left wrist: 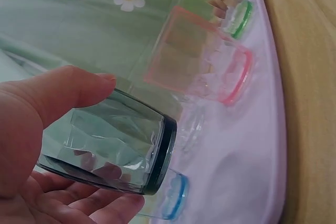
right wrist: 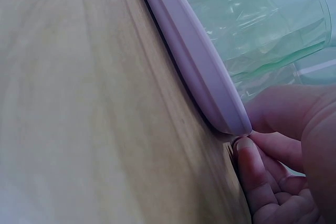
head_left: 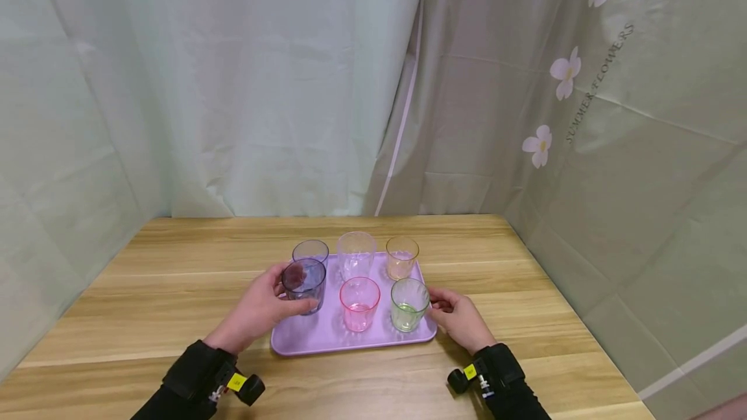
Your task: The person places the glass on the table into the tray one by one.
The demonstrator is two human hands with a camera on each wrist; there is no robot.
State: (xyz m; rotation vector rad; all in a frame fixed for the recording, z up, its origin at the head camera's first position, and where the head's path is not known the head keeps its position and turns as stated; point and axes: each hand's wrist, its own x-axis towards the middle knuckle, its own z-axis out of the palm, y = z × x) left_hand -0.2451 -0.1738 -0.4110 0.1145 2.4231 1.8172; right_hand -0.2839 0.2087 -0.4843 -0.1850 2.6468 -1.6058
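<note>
My left hand [head_left: 259,308] grips a smoky grey glass tumbler [left wrist: 113,142], thumb on the near side and fingers round the far side. The tumbler is tilted in the left wrist view, its thick dark base above the front left of a lilac tray [head_left: 318,340]. At the tray's right edge, my right hand [head_left: 462,324] pinches the rim between thumb and fingers, as the right wrist view shows. Beside those fingers stands a green-tinted tumbler [head_left: 410,306]. A pink tumbler [head_left: 359,306] is in the middle of the front row.
Along the tray's back stand a blue-tinted tumbler [head_left: 310,249], a clear pale tumbler [head_left: 356,255] and an amber tumbler [head_left: 402,259]. The tray lies on a wooden table [head_left: 192,277]. Pale curtains [head_left: 262,83] hang behind the table and at its sides.
</note>
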